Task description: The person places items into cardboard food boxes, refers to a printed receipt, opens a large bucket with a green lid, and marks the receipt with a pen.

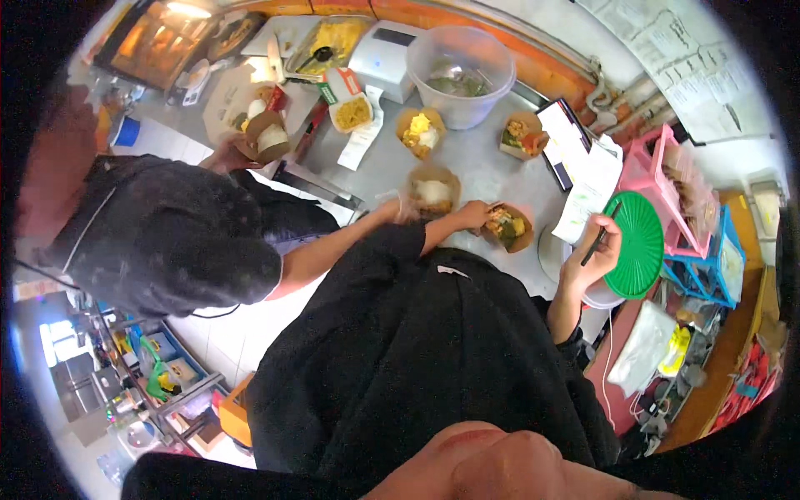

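Observation:
My left hand (473, 216) grips the near-left edge of an open brown paper takeaway box (510, 229) holding mixed food. Its fingertips are partly hidden against the rim. In my right hand (590, 257) is a slim black pen (602, 237), held upright beside a long white paper slip (587, 187). Just beyond my left hand stands another paper box with white rice (433, 192), slightly blurred. A co-worker's gloved hand (402, 207) reaches to that rice box, while their other hand is at a box (271, 137) farther left.
More filled boxes (421, 133) (523, 136) stand on the steel table (379, 171). Behind them are a large clear plastic tub (461, 79) and a white printer (385, 60). On the right are a green lid (637, 246), a tablet (557, 142) and a pink basket (658, 187). The co-worker (167, 237) stands close on my left.

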A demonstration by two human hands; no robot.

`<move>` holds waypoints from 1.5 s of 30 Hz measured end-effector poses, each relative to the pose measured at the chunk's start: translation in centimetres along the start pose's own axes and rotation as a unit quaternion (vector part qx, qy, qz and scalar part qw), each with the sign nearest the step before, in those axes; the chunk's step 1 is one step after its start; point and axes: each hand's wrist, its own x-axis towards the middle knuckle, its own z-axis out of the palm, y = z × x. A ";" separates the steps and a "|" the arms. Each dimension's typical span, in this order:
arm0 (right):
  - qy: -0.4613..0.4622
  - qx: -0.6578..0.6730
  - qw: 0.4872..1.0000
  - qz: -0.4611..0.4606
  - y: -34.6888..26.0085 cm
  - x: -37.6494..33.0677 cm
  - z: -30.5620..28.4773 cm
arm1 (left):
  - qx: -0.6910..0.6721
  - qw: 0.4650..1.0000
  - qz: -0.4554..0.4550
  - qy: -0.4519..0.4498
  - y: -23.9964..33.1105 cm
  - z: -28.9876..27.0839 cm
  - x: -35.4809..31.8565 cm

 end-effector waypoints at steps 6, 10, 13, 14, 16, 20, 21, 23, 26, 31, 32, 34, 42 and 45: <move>-0.015 -0.024 0.999 -0.017 0.5 0.4 0.7 | 0.220 0.935 0.245 0.129 4.9 -7.2 -2.1; -0.036 0.007 0.999 -0.033 1.0 0.6 1.5 | -0.019 0.987 0.032 0.155 7.8 -11.5 -4.1; -0.060 0.026 0.997 -0.044 0.6 0.7 2.7 | -0.125 0.957 0.039 0.260 4.0 -13.7 -3.3; -0.047 0.014 0.998 -0.039 1.0 0.7 2.3 | -0.274 0.944 0.032 0.181 7.2 -13.8 -5.6; -0.056 0.010 0.998 -0.032 0.4 0.6 2.8 | -0.268 0.940 0.042 0.205 7.7 -14.5 -7.1; -0.065 -0.015 0.996 -0.053 0.7 0.5 3.1 | -0.327 0.916 0.081 0.219 9.5 -14.1 -9.5; -0.070 -0.009 0.996 -0.051 0.9 0.3 3.1 | -0.327 0.914 0.079 0.227 9.1 -13.7 -9.2; -0.077 0.025 0.997 -0.012 1.5 0.1 3.2 | -0.203 0.946 0.096 0.234 7.8 -12.7 -7.9; -0.095 0.023 0.995 -0.037 1.2 0.1 3.7 | -0.087 0.977 0.123 0.150 4.9 -9.0 -5.1; -0.091 0.040 0.994 -0.051 1.1 0.4 3.7 | 0.204 0.960 0.159 0.104 4.0 -2.5 -3.2; -0.101 0.043 0.993 -0.051 0.6 0.3 4.2 | 0.159 0.981 0.088 0.073 1.3 -0.8 -1.8; -0.108 0.054 0.992 -0.046 0.8 0.2 4.2 | 0.114 0.993 0.022 0.029 -0.3 1.0 -1.0; -0.087 0.043 0.995 -0.023 1.7 -0.2 3.1 | -0.025 0.993 -0.033 -0.106 2.6 0.5 -6.3; -0.088 0.019 0.995 -0.030 1.1 0.0 3.3 | -0.023 0.973 0.213 0.081 2.4 -1.4 -7.6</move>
